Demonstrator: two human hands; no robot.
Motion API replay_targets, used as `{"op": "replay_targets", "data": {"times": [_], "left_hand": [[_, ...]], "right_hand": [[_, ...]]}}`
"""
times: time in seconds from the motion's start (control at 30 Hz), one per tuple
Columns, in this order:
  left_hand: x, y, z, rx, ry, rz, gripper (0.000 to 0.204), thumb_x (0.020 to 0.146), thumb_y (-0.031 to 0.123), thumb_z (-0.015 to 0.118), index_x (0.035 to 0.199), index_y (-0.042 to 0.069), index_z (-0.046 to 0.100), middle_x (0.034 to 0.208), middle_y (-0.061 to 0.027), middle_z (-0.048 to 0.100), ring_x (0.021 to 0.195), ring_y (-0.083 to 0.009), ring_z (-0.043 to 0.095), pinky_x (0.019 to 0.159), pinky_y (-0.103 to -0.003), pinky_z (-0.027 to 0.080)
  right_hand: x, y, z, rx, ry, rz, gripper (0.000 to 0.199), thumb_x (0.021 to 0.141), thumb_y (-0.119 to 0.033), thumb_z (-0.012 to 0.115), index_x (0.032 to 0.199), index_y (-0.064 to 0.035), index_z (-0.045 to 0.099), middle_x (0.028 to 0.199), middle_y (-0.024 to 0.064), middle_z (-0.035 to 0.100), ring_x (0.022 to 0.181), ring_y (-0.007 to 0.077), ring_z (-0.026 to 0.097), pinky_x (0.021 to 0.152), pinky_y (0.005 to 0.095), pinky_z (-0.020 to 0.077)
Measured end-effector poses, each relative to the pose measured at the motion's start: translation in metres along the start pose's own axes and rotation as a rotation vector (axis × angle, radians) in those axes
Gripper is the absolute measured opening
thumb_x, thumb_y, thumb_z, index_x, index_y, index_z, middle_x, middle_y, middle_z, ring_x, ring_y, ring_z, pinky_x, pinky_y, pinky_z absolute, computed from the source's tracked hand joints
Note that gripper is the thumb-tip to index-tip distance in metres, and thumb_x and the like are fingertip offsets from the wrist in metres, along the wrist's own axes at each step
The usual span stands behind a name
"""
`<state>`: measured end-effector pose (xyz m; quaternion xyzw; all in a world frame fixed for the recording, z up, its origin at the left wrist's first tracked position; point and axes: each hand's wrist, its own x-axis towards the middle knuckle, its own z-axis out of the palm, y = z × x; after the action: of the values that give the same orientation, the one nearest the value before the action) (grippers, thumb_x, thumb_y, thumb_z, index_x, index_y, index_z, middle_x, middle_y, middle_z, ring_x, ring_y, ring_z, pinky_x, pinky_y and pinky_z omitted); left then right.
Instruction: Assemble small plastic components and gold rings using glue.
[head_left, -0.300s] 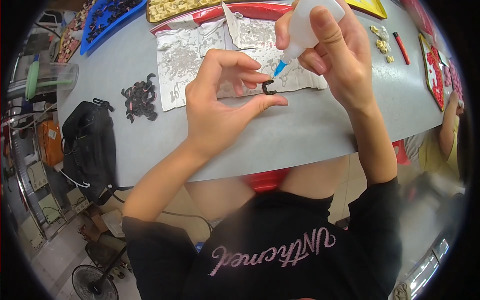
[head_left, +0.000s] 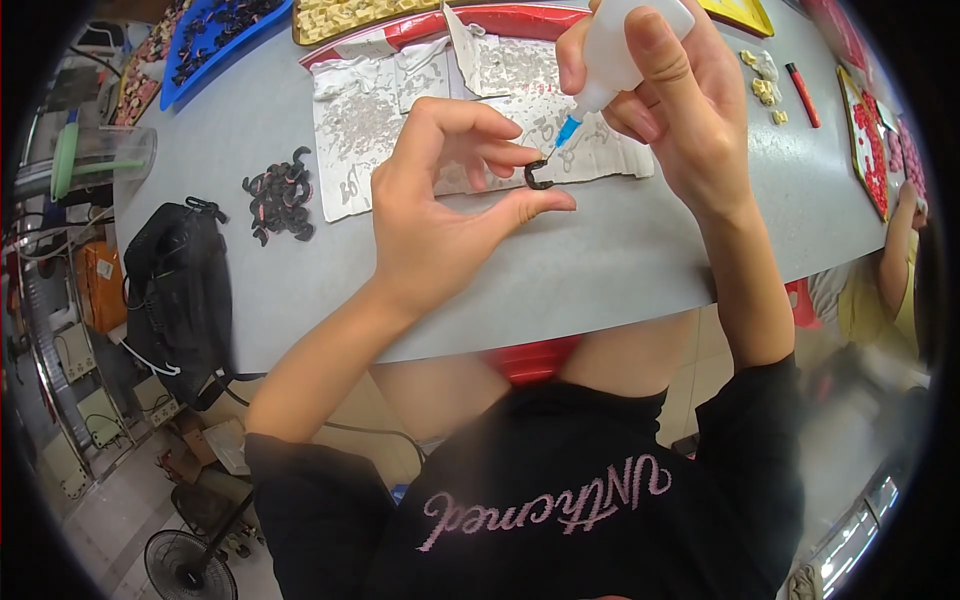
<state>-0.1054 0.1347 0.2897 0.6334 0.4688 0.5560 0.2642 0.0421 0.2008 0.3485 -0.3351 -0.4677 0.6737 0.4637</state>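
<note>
Between thumb and index finger, my left hand (head_left: pixel 440 195) pinches a small black C-shaped piece (head_left: pixel 538 176), its opening turned to the right. My right hand (head_left: pixel 690 120) is wrapped round a white squeeze bottle (head_left: pixel 625 55), tilted nozzle-down. A blue needle tip (head_left: pixel 566 130) on the bottle points down-left, its thin end at or just beside the upper end of the black piece; contact is too fine to make out. Beneath the hands lies a white paper sheet (head_left: pixel 350 150) spotted with grey glue-like marks. To the left is a pile of similar black curved pieces (head_left: pixel 280 195), some showing pink.
A blue tray (head_left: pixel 185 80) of dark pieces and a tray of cream-coloured pieces (head_left: pixel 350 18) stand at the back. A black bag (head_left: pixel 180 290) sits at the left edge. A red marker-like stick (head_left: pixel 803 97) lies right; beyond, another person's hand (head_left: pixel 910 200) is near a tray of red pieces (head_left: pixel 868 150).
My right hand has shifted slightly right and the bottle's needle has drawn a little up and away from the black piece. My left hand stays in place.
</note>
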Motion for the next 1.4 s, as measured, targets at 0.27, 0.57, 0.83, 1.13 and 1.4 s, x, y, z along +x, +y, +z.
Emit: {"op": "replay_targets", "data": {"times": [0.27,0.57,0.83,1.13,1.4], "left_hand": [[-0.001,0.006,-0.002,0.046,-0.067,-0.052,0.054,0.062,0.001,0.084,0.102,0.002,0.048,0.093,-0.0044,0.056,0.083,-0.0108,0.062,0.067,-0.021,0.046],[0.000,0.007,-0.001,0.034,-0.065,-0.067,0.054,0.062,0.001,0.084,0.103,0.002,0.048,0.091,-0.0048,0.057,0.083,-0.0110,0.062,0.067,-0.022,0.046],[0.001,0.006,-0.002,0.037,-0.064,-0.063,0.054,0.062,0.001,0.084,0.102,0.002,0.048,0.091,-0.0047,0.058,0.082,-0.0102,0.061,0.068,-0.021,0.045],[0.001,0.006,-0.002,0.037,-0.071,-0.062,0.055,0.062,0.002,0.085,0.103,0.002,0.048,0.091,-0.0049,0.058,0.081,-0.0102,0.061,0.068,-0.022,0.046],[-0.002,0.003,0.000,0.009,-0.036,-0.033,0.052,0.062,0.003,0.085,0.101,0.003,0.049,0.092,-0.0052,0.059,0.082,-0.0120,0.064,0.063,-0.021,0.044]], "right_hand": [[0.006,-0.001,-0.016,-0.090,-0.171,-0.082,0.030,0.097,-0.031,0.047,0.104,-0.0029,0.039,0.078,0.0157,0.062,0.044,0.0032,0.038,0.039,0.0151,0.0292],[0.009,-0.007,-0.024,-0.178,-0.217,-0.085,0.030,0.097,-0.031,0.048,0.103,-0.0036,0.038,0.078,0.0162,0.061,0.044,0.0032,0.037,0.039,0.0149,0.0281],[0.010,-0.005,-0.023,-0.158,-0.195,-0.085,0.030,0.097,-0.031,0.047,0.103,-0.0037,0.038,0.077,0.0162,0.061,0.043,0.0027,0.036,0.038,0.0148,0.0271],[0.011,-0.008,-0.023,-0.199,-0.224,-0.088,0.030,0.097,-0.031,0.048,0.103,-0.0033,0.038,0.078,0.0164,0.062,0.044,0.0034,0.038,0.039,0.0153,0.0289],[0.008,-0.005,-0.025,-0.168,-0.228,-0.094,0.031,0.097,-0.032,0.048,0.103,-0.0035,0.038,0.078,0.0159,0.061,0.045,0.0037,0.038,0.039,0.0154,0.0282]]}}
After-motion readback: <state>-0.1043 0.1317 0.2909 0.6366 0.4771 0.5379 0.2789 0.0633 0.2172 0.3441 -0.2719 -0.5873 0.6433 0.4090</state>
